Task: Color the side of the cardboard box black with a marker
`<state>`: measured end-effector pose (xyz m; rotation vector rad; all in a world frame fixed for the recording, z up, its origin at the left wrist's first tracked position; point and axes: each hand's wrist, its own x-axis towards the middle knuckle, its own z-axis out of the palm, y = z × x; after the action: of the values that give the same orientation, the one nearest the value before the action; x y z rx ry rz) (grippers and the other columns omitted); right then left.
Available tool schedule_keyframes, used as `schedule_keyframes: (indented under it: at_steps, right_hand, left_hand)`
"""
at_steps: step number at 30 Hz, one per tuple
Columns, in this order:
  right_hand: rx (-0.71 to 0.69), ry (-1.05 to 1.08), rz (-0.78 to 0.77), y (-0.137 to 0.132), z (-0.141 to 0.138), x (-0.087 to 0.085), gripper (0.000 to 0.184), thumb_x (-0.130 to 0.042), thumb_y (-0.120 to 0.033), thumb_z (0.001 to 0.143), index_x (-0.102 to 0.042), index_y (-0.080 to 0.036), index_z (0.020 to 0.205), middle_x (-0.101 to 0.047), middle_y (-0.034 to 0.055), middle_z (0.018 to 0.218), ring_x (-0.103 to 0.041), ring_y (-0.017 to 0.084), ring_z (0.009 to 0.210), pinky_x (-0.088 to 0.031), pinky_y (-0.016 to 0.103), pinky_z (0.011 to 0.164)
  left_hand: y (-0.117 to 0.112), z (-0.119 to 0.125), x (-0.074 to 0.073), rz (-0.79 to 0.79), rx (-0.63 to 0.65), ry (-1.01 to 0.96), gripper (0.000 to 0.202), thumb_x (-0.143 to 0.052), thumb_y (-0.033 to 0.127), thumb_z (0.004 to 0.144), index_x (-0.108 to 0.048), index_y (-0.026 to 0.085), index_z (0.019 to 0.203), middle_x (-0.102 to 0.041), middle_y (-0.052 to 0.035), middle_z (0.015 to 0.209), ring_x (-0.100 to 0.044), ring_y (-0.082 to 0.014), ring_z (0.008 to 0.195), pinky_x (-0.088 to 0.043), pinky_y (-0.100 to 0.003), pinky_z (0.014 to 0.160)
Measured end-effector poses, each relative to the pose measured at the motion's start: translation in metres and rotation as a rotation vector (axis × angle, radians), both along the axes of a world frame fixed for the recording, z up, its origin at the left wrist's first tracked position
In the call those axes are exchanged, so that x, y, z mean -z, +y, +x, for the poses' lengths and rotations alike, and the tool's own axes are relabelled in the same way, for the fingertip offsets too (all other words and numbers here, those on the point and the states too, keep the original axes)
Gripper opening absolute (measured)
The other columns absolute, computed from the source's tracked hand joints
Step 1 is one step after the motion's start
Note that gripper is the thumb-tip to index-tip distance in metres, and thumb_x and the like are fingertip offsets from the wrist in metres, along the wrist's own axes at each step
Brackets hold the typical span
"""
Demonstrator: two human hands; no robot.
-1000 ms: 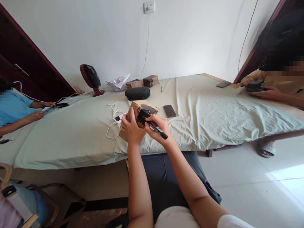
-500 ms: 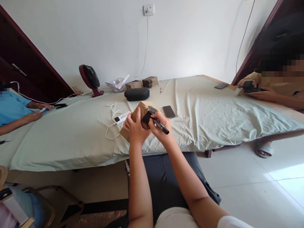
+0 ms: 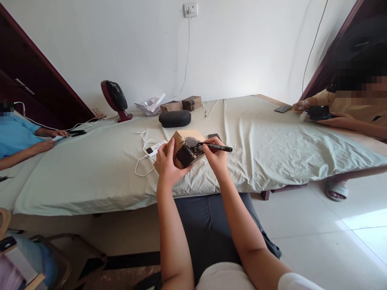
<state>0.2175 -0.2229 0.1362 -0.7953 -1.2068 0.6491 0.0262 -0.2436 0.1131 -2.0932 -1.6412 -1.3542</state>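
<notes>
From the head camera's view, I see the left hand [image 3: 169,169] wrapped around a cardboard box [image 3: 185,157] over the near side of the cloth-covered table [image 3: 90,173]; whether its underside touches the cloth I can't tell. The right hand [image 3: 217,158] pinches a black marker [image 3: 222,148], tip at the box's ink-darkened face. The box looks light and fairly stiff, though its panels would probably dent if squeezed hard. I'd hold it by the plain sides, since any wet ink could smear. The marker looks light, hard and smooth, best gripped near the tip.
</notes>
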Motion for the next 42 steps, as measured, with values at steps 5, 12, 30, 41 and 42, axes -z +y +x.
schedule_keyframes:
  at_steps: [5,12,30,41,42]
  right_hand:
    - [0.007,0.064,-0.080,0.008,0.010,0.005,0.009,-0.067,-0.028,0.076,-0.061,-0.021,0.075,-0.054,-0.0050,0.062,-0.048,0.011,0.055,-0.036,0.025,0.054]
    - [-0.037,0.012,0.128,-0.006,0.017,0.005,0.005,-0.067,-0.026,0.084,-0.066,-0.022,0.081,-0.062,-0.0036,0.063,-0.056,0.012,0.058,-0.042,0.026,0.057]
    - [-0.022,-0.507,0.212,-0.024,-0.017,0.004,0.009,-0.056,-0.023,0.088,-0.064,-0.022,0.084,-0.060,-0.0025,0.067,-0.053,0.012,0.058,-0.038,0.026,0.061]
    - [-0.197,-0.226,0.109,-0.005,-0.010,0.018,0.011,-0.054,-0.027,0.089,-0.065,-0.023,0.089,-0.068,-0.0005,0.073,-0.064,0.016,0.067,-0.049,0.030,0.067]
    - [-0.174,-0.219,0.106,-0.005,-0.010,0.019,0.011,-0.055,-0.027,0.089,-0.065,-0.023,0.089,-0.068,-0.0006,0.073,-0.064,0.016,0.067,-0.049,0.030,0.067]
  left_hand:
    - [0.003,-0.011,0.007,0.008,0.026,-0.102,0.122,-0.093,0.041,0.062,-0.031,0.033,0.167,-0.040,-0.0148,0.152,-0.041,-0.0420,0.150,-0.036,-0.059,0.126]
    - [0.012,-0.012,0.017,-0.034,0.017,-0.263,0.124,-0.093,0.042,0.066,-0.025,0.031,0.169,-0.039,-0.0148,0.148,-0.040,-0.0385,0.150,-0.036,-0.056,0.127]
    - [0.001,0.029,-0.014,-0.297,-0.486,-0.317,0.119,-0.086,0.051,0.074,-0.022,0.026,0.170,-0.040,-0.0209,0.149,-0.044,-0.0470,0.143,-0.039,-0.069,0.116]
    - [0.010,-0.015,0.015,-0.166,0.042,-0.435,0.117,-0.093,0.043,0.070,-0.029,0.035,0.168,-0.040,-0.0143,0.149,-0.045,-0.0361,0.149,-0.040,-0.053,0.125]
    - [0.009,-0.017,0.016,-0.166,0.059,-0.438,0.117,-0.093,0.043,0.070,-0.030,0.034,0.168,-0.041,-0.0146,0.149,-0.046,-0.0357,0.149,-0.040,-0.052,0.125]
